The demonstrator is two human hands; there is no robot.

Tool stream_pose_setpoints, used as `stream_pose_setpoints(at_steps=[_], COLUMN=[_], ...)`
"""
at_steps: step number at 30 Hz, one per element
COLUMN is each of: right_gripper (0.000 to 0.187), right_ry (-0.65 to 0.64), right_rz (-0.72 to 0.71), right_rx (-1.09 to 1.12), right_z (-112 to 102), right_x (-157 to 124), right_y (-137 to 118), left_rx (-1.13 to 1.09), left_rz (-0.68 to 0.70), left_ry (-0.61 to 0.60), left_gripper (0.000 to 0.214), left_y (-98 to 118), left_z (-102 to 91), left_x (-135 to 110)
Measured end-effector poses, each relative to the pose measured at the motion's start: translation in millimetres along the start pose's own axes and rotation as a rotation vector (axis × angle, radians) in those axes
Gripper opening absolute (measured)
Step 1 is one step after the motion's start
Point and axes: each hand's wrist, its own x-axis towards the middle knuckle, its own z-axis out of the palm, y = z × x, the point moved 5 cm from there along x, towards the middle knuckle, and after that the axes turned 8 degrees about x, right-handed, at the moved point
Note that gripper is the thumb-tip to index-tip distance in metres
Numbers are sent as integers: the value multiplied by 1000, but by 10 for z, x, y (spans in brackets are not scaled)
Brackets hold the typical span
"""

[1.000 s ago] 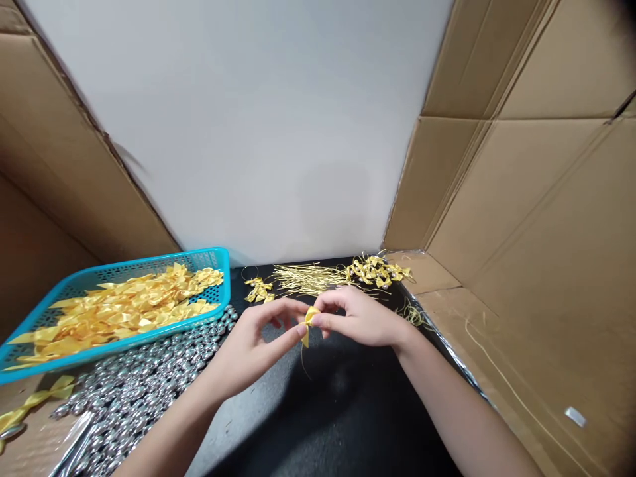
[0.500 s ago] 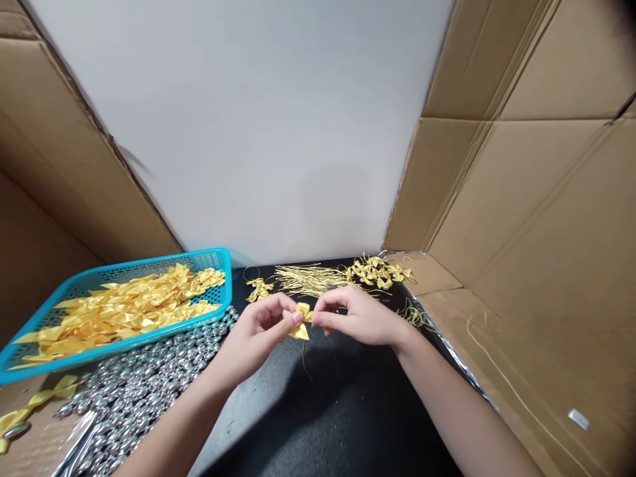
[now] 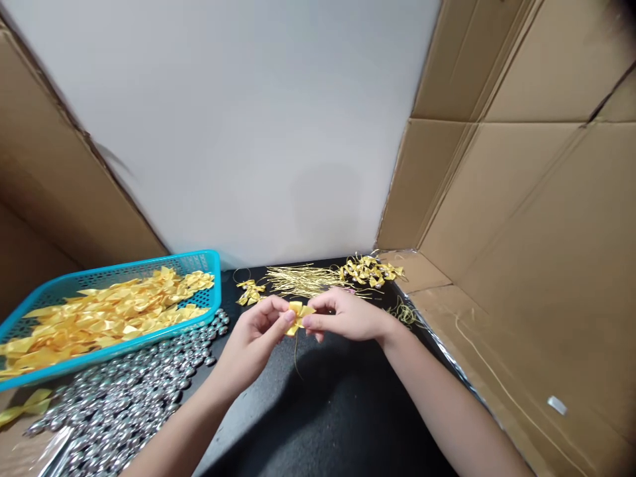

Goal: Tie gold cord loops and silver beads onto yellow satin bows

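A small yellow ribbon bow (image 3: 297,313) is pinched between my two hands above the black table surface (image 3: 318,411). My left hand (image 3: 263,331) grips its left side with thumb and fingers. On the bow's right side, my right hand (image 3: 342,317) closes thumb against fingers. A thin gold cord (image 3: 297,358) hangs down below the bow. Behind my hands lies a bundle of gold cord pieces (image 3: 298,279), with finished-looking bows (image 3: 370,269) to the right and a few more bows (image 3: 250,291) to the left.
A turquoise basket (image 3: 217,291) of yellow ribbon bows stands at the left. In front of it spread many silver beads (image 3: 129,391). Tangled gold cord (image 3: 405,311) lies at the right. Cardboard panels (image 3: 536,232) and a white board (image 3: 258,132) enclose the table.
The bow has turned slightly between my fingers, and its loops now spread sideways. Both hands still pinch it. The whole view has shifted a little.
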Motion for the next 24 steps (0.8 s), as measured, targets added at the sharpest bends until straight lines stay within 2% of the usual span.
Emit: stream_pose_setpoints(at_steps=[2, 4, 7, 10, 13, 16, 18, 21, 24], right_gripper=[22, 17, 12, 15, 18, 20, 23, 18, 15], right_ry=[7, 98, 432, 789, 962, 1036, 1035, 992, 901], right_rz=[9, -6, -107, -258, -260, -71, 214, 412, 578], right_rx=[-73, -162, -277, -301, -422, -707, -942, -1025, -1112], right_z=[-53, -192, -537, -824, -957, -1082, -1221, -1449, -1640], right_x=[-34, -115, -389, -825, -1247, -1619, -1843, -2103, -2213], right_y=[-20, -85, -309, -570, -662, -513, -267, 114, 393], left_rx=[3, 22, 44, 87, 159, 203, 230, 270, 273], left_rz=[-40, -61, -69, -79, -98, -152, -198, -230, -215], left_ry=[-8, 12, 38, 43, 24, -102, -204, -272, -314], left_gripper=[28, 28, 29, 32, 38, 43, 46, 48, 48], left_y=[-36, -65, -101, -141, -203, -333, -448, -592, -664], left_z=[11, -7, -49, -72, -51, 52, 137, 241, 356], left_x=[14, 30, 61, 83, 48, -77, -201, -369, -467])
